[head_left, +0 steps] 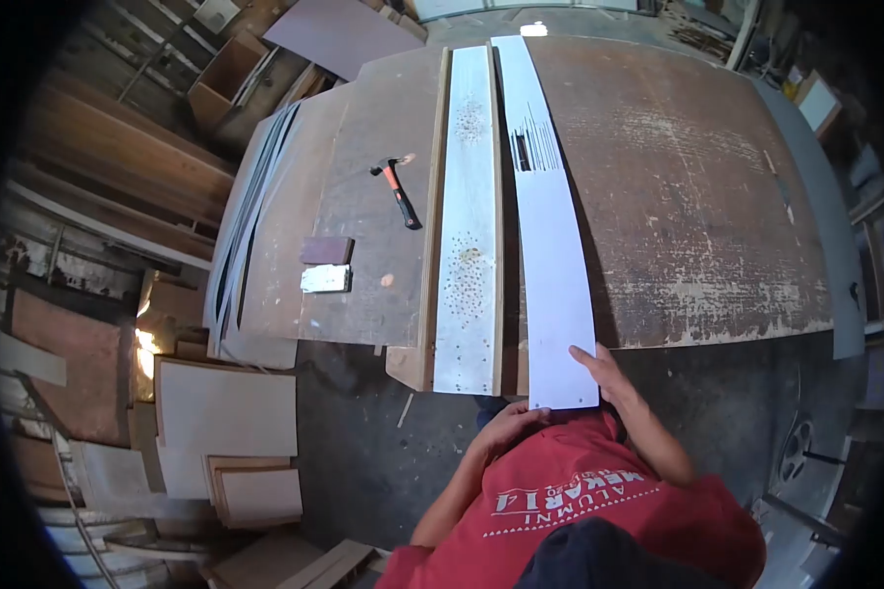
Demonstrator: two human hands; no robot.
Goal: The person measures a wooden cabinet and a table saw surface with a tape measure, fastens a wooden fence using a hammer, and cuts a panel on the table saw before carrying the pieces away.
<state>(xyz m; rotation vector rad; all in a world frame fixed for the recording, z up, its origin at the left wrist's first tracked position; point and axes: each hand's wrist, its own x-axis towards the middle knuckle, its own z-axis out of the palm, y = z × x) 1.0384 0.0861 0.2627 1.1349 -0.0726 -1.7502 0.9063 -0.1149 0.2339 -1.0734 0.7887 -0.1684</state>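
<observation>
A long white strip with dark slits near its far part lies lengthwise on the brown worktable. My left hand holds its near end at the left corner, the fingers partly under the edge. At the right edge of the same strip, my right hand grips it with the thumb on top. Just left of the strip runs a long pale board between two wooden rails, marked with clusters of small dark dots. A hammer with an orange and black handle rests farther left.
Two small blocks, one maroon and one white, lie on the worktable left of the rails. Stacked panels stand at the lower left. Grey sheets lean along the table's left edge.
</observation>
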